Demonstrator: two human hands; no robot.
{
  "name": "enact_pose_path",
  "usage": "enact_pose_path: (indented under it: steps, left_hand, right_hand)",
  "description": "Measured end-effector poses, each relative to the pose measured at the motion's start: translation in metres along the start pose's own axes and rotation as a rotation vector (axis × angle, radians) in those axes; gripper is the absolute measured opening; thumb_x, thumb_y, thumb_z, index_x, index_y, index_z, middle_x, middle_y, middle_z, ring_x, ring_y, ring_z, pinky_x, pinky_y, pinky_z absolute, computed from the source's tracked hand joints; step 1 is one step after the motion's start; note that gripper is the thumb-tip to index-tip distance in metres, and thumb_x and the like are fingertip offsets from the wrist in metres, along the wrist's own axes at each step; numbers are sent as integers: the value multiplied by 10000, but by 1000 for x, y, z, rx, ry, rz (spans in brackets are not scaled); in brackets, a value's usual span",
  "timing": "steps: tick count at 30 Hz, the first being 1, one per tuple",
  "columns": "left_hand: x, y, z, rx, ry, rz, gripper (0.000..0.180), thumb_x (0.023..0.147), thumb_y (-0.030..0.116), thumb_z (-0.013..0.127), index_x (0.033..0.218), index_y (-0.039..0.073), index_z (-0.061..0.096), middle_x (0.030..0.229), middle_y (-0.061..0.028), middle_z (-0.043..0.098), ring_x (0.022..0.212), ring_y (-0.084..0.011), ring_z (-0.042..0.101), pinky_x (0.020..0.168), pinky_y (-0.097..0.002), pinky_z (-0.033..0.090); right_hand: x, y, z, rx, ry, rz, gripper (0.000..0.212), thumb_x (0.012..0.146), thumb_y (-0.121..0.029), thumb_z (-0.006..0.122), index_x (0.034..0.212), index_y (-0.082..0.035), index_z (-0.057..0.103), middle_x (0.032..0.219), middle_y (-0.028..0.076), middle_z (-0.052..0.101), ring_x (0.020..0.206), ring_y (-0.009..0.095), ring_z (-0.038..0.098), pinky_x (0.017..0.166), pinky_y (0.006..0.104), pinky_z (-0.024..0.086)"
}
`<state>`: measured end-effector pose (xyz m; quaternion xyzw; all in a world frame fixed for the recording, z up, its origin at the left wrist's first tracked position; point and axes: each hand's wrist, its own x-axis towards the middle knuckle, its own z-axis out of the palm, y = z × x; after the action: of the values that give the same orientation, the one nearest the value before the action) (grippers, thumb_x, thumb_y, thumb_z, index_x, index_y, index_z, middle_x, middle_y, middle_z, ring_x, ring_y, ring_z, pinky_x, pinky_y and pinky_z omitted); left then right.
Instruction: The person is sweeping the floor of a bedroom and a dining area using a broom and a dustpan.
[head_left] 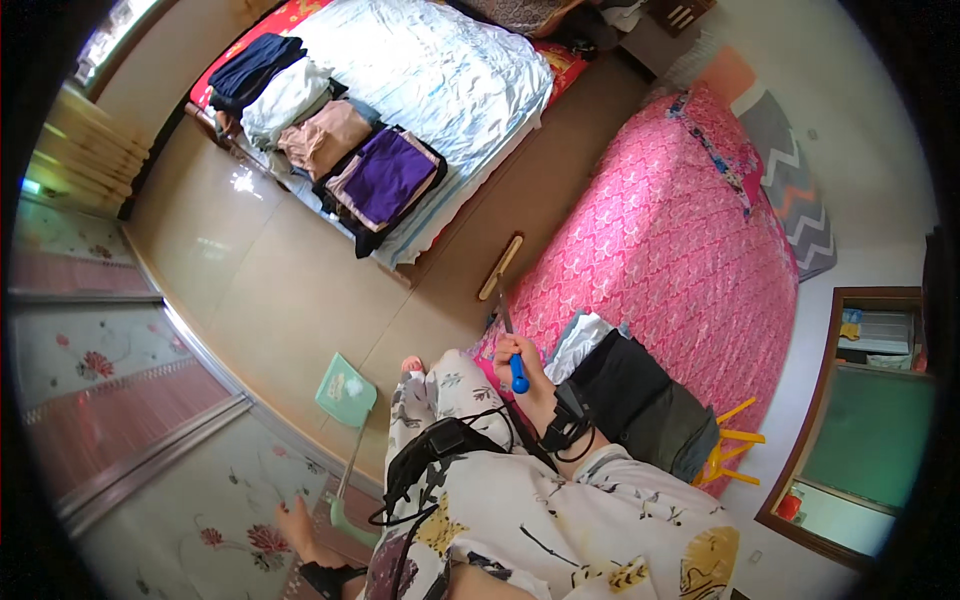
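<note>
My right hand (522, 368) is closed round the handle of a broom, just below its blue end cap (518, 375). The pole runs away from me beside the pink bed, and the long yellowish broom head (500, 267) rests on the floor between the two beds. At lower left my left hand (297, 526) has its fingers apart and holds nothing. Beside it stands a pale green long-handled dustpan (338, 392), its pan on the floor with some white fluff in it. The dustpan's grip (347, 517) is near my left hand, apart from it.
Folded clothes (385, 178) lie along the edge of the far bed (440, 90). A pink-covered bed (650, 230) at right carries dark clothes (640, 390), with a yellow stool (735, 450) beside it. Sliding cupboard doors (130, 380) line the left. Tiled floor (250, 260) lies between.
</note>
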<state>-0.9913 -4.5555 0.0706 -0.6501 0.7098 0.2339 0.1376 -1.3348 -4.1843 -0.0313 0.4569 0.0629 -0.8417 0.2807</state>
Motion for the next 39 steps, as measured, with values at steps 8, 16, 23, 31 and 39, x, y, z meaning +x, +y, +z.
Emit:
enact_pose_path:
  steps: [8,16,23,31,39]
  left_hand:
    - [-36,197,8,-688,-70,219,319,862,205,557,1105,6,503,996,-75,577,907,-159,557,749,-285,438]
    - [-103,456,130,-705,-626,708,227,860,56,541,1072,-20,508,973,-97,595,882,-162,582,773,-269,464]
    - [-182,620,158,-301,-801,1046,259,857,56,547,1105,-7,504,986,-72,605,913,-140,578,803,-258,453]
    - [-181,722,212,-221,-956,987,222,871,48,520,1086,-3,515,967,-51,600,870,-101,563,728,-220,448]
    - [-199,872,243,-469,-1012,920,229,882,132,533,1063,-9,538,955,-71,619,860,-134,586,759,-245,425]
  right_hand:
    - [60,-83,60,-15,-11,15,260,818,-61,484,594,-133,373,466,-50,378,371,49,386,349,187,292]
    - [72,-229,140,231,-272,-21,188,798,-26,527,928,35,406,571,-21,443,430,53,439,413,179,368]
    - [27,-326,211,-49,-78,-109,118,865,-97,477,863,20,458,561,0,432,426,76,431,407,192,377]
    - [70,-415,176,-759,215,-340,141,810,-102,526,712,-58,435,538,53,475,388,162,464,363,265,361]
    - [93,-520,290,-1047,347,-422,166,759,-95,514,609,-30,484,486,65,476,372,157,462,364,297,382]
